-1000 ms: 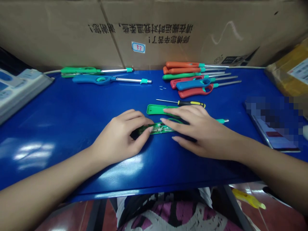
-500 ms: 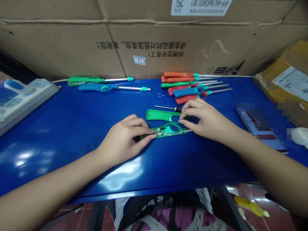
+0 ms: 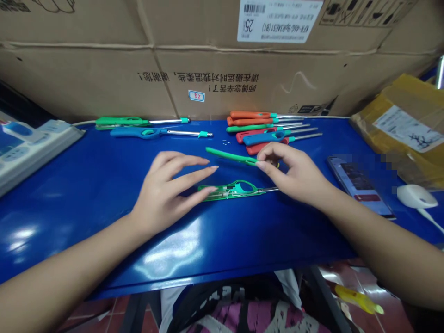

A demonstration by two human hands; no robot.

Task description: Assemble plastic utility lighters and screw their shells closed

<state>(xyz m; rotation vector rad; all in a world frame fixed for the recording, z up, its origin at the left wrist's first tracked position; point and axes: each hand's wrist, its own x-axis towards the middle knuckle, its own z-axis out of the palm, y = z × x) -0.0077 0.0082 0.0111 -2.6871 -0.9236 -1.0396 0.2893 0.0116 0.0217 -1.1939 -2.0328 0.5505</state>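
While the right hand (image 3: 293, 172) pinches the green cover (image 3: 231, 155) at the frame's centre, the left hand (image 3: 169, 189), fingers spread, hangs by the lighter (image 3: 235, 193) just below, contact unclear; holding the cover steady should spare the inner parts (image 3: 226, 192) a knock.

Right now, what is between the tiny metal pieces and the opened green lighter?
In the head view, the green cover, held by the right hand; left fingertips show below it. The cover may hide more.
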